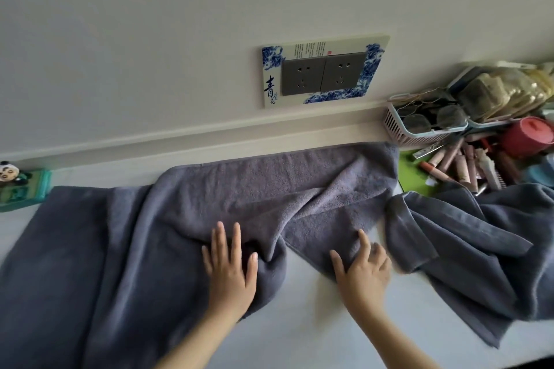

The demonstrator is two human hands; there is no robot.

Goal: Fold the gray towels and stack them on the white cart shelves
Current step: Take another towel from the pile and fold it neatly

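Two hands, left hand [230, 266] and right hand [364, 271], press two gray towels [186, 207].

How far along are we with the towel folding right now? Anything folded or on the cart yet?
Done: nothing visible; no folded towel and no cart in view. In hand: the left hand and right hand lie flat on the rumpled gray towel spread across the white surface, apparently smoothing it. Left: fold this one, then the second gray towel crumpled at right, and stack both.
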